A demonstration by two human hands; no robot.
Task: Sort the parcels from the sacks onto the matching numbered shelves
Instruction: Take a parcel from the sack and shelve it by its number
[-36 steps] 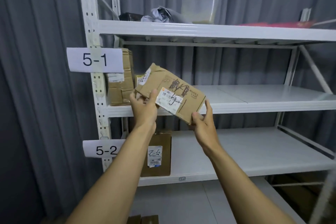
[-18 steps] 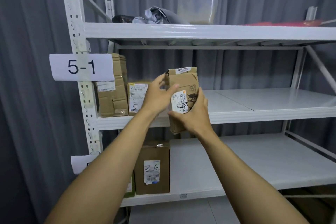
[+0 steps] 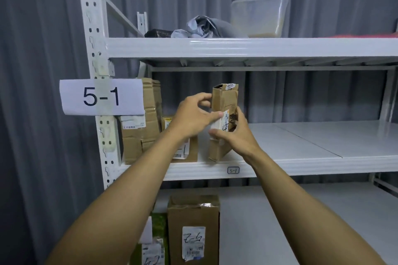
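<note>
Left hand [image 3: 192, 119], right hand [image 3: 235, 136]: each grip clamped on upright parcel [image 3: 225, 98] near shelf [image 3: 301, 166] front edge; box [image 3: 193, 149] just left.

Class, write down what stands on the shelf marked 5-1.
On the 5-1 shelf: a tall taped box, a smaller box partly covered by the left hand, and the narrow parcel both hands grip; the right hand covers part of its label.

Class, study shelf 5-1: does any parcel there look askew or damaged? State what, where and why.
The narrow parcel, held by the left hand and right hand, stands tilted on shelf 5-1, not yet flat, its top flap gaping. The leftmost box looks creased and dented.
</note>
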